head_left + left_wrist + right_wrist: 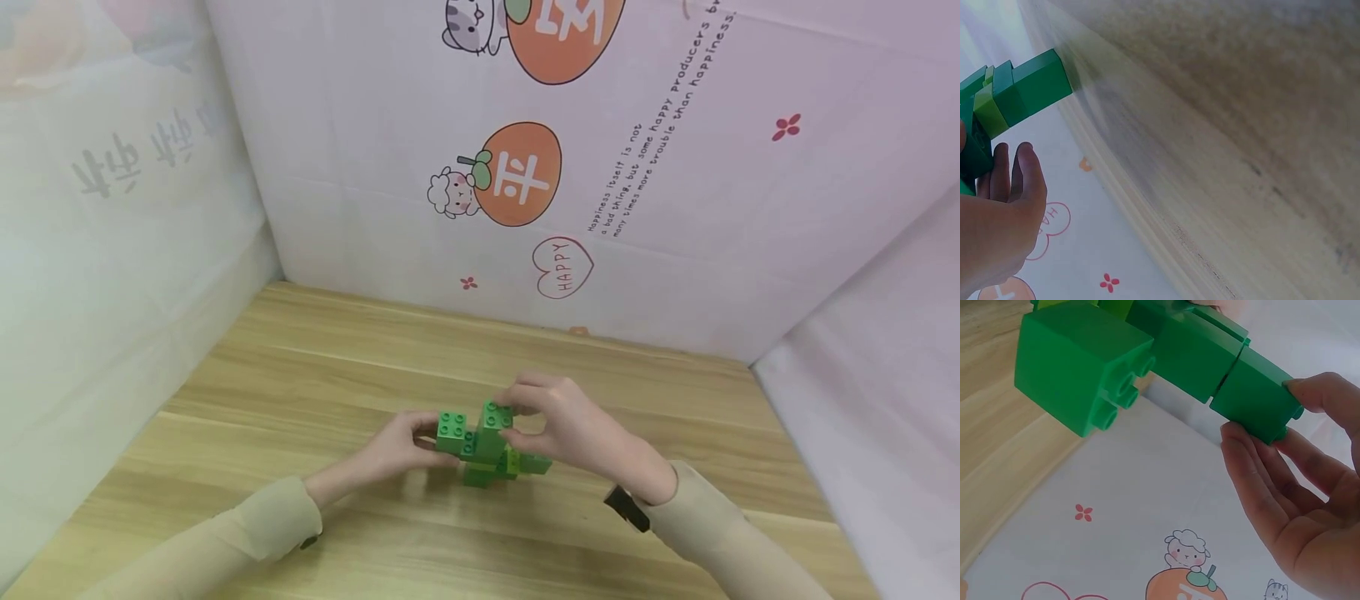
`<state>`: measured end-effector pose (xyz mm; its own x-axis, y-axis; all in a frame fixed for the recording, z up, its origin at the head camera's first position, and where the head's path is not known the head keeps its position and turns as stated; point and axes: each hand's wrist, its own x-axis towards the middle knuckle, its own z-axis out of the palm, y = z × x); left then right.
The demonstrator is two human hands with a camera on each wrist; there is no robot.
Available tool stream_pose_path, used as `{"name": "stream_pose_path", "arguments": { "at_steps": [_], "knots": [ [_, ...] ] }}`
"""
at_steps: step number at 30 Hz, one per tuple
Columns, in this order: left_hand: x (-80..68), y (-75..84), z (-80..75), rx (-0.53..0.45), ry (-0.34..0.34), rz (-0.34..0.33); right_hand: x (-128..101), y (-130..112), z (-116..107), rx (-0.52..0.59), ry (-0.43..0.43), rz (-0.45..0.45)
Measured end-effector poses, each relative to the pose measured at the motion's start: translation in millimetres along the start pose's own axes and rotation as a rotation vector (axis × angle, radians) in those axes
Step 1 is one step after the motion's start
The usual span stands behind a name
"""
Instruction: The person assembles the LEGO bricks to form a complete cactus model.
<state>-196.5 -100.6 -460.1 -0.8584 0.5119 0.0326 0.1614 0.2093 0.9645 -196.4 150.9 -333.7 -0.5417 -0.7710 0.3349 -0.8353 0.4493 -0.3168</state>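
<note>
A build of green toy building bricks (477, 477) stands over the wood table in the head view, with lighter green bricks (991, 114) among the darker ones. My left hand (397, 446) grips its left side, by a studded brick (451, 427). The thumb and fingers of my right hand (573, 425) pinch the upright top brick (1254, 397). In the right wrist view a thin dark gap shows between that brick and the one it meets. Whether the two are fully joined I cannot tell. The left fingers (1030, 169) are partly cut off in the left wrist view.
Wood-grain tabletop (360, 350) lies all round the build. A white printed sheet (360, 167) rises behind it, with pale sheets at the left (135, 250) and right (885, 350). Each sleeve cuff has a dark strap (627, 509) or dark piece near it.
</note>
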Motion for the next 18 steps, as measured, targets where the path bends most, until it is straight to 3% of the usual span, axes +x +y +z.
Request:
{"name": "stream_pose_path", "arguments": {
  "at_steps": [8, 18],
  "knots": [
    [0.2, 0.2, 1.1, -0.01, 0.006, -0.009, -1.2, 3.6, 2.2, 0.072, -0.003, 0.032],
    [0.9, 0.5, -0.4, 0.006, 0.016, -0.012, 2.0, 2.3, 2.5, 0.084, -0.027, 0.071]
  ]
}}
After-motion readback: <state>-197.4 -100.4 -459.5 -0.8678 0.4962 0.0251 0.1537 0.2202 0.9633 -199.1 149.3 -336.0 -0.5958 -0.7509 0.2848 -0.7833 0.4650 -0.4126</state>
